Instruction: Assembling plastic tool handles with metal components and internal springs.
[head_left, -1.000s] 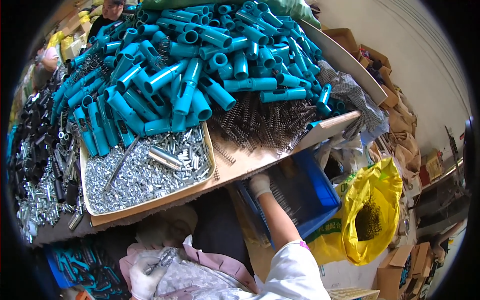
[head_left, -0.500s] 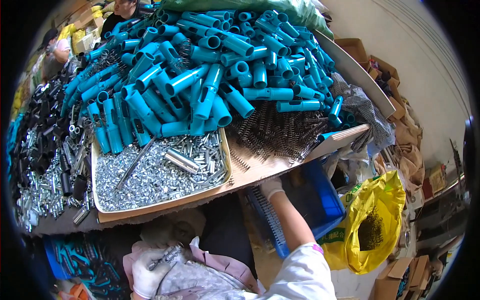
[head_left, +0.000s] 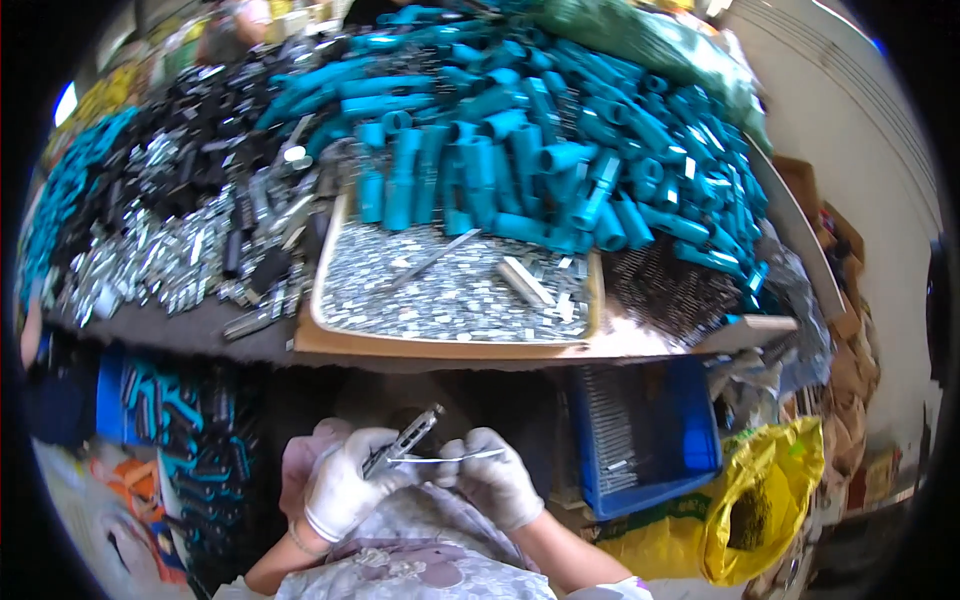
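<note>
At the near middle, our white-gloved left hand [head_left: 345,485] clasps a silvery slotted metal body [head_left: 410,432], probably stiff and slick, best held mid-length, while our white-gloved right hand [head_left: 498,482] pinches a light-looking, thin silvery metal rod [head_left: 425,460].

The white-gloved left hand [head_left: 343,488] grips a metal part [head_left: 405,440]; the gloved right hand [head_left: 497,483] holds a thin rod [head_left: 430,459] that reaches toward it. Beyond, on the tabletop [head_left: 645,338], teal tubes [head_left: 480,180] are heaped behind a tray [head_left: 319,290] of small silvery pieces [head_left: 420,300], dark springs [head_left: 670,290] beside it. A blue bin [head_left: 650,497] stands lower right, near a yellow bag [head_left: 795,490].
</note>
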